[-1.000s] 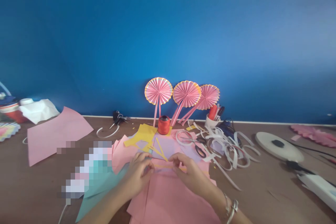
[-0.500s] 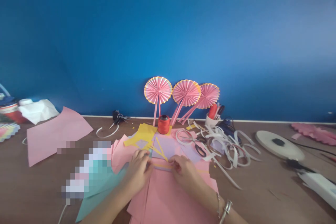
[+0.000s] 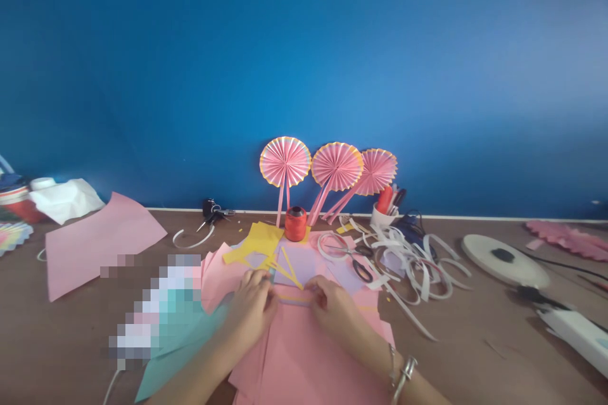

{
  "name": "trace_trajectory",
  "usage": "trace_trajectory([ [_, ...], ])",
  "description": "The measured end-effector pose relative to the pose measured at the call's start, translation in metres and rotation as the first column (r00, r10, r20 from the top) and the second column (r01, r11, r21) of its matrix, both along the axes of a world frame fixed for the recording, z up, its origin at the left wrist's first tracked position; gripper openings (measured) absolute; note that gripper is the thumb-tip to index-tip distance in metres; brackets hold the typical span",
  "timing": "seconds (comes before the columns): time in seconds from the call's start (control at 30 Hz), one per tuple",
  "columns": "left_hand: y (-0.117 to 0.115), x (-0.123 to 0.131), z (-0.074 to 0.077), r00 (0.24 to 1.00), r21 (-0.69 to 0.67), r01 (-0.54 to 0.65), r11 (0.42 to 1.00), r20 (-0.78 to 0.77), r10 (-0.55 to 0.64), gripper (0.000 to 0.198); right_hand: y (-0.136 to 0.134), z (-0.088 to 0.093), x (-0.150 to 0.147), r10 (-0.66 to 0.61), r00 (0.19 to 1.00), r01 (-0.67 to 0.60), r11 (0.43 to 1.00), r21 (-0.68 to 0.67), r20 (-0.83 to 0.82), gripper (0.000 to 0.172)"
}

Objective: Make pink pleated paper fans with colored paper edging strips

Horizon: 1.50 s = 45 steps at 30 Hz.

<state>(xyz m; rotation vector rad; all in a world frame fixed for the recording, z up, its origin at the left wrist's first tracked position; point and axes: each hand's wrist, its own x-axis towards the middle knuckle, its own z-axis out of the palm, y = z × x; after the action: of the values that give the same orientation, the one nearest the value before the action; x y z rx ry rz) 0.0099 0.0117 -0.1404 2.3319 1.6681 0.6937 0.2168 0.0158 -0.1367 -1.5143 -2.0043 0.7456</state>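
My left hand (image 3: 253, 310) and my right hand (image 3: 332, 307) rest side by side on a pink paper sheet (image 3: 308, 361), fingers curled and pinched at its far edge. A thin yellow paper strip (image 3: 295, 297) runs between the two sets of fingertips along that edge. More yellow strips and a yellow sheet (image 3: 259, 240) lie just beyond. A bracelet sits on my right wrist (image 3: 401, 373).
Three pink pleated paper fans (image 3: 333, 168) lean on the blue wall. An orange thread spool (image 3: 295, 224), scissors (image 3: 356, 262), curled white strips (image 3: 413, 259), a pen cup (image 3: 382, 215), a loose pink sheet (image 3: 95, 243), a white disc (image 3: 503, 259) and a white power strip (image 3: 574, 332) lie around.
Both hands have come down from slightly raised onto the pink sheet, pressing the yellow strip at its far edge. The view has tilted a little.
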Motion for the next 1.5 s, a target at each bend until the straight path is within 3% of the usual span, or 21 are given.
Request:
trace_trajectory([
  [0.87,-0.003,0.009,0.011,0.978,-0.002,-0.009,1.000,-0.207,0.008,0.016,0.001,0.001,-0.006,-0.034,0.987,0.032,0.999,0.018,0.156,0.039],
  [1.0,-0.004,0.009,0.011,0.989,0.020,-0.041,0.999,-0.140,0.043,0.016,0.000,0.000,-0.006,-0.053,0.985,0.046,0.998,0.047,0.165,0.042],
  [1.13,-0.002,0.006,0.006,0.998,0.000,-0.055,0.999,-0.033,0.055,0.017,0.001,0.004,-0.001,-0.101,0.993,0.096,0.992,0.078,0.059,0.042],
  [1.3,-0.003,0.003,0.011,0.995,-0.025,-0.075,0.997,0.069,0.077,0.016,0.012,-0.002,0.020,-0.081,0.991,0.072,0.994,-0.081,-0.106,0.040],
  [1.4,-0.012,0.007,0.020,0.997,0.083,0.001,0.997,0.078,-0.007,0.025,0.022,-0.008,0.030,-0.065,0.981,0.054,0.997,-0.062,-0.181,0.041],
  [1.5,-0.024,0.016,0.028,0.971,0.169,0.235,0.957,0.001,-0.239,0.040,0.025,-0.011,0.030,-0.015,0.980,0.007,0.999,-0.042,-0.198,0.043],
])
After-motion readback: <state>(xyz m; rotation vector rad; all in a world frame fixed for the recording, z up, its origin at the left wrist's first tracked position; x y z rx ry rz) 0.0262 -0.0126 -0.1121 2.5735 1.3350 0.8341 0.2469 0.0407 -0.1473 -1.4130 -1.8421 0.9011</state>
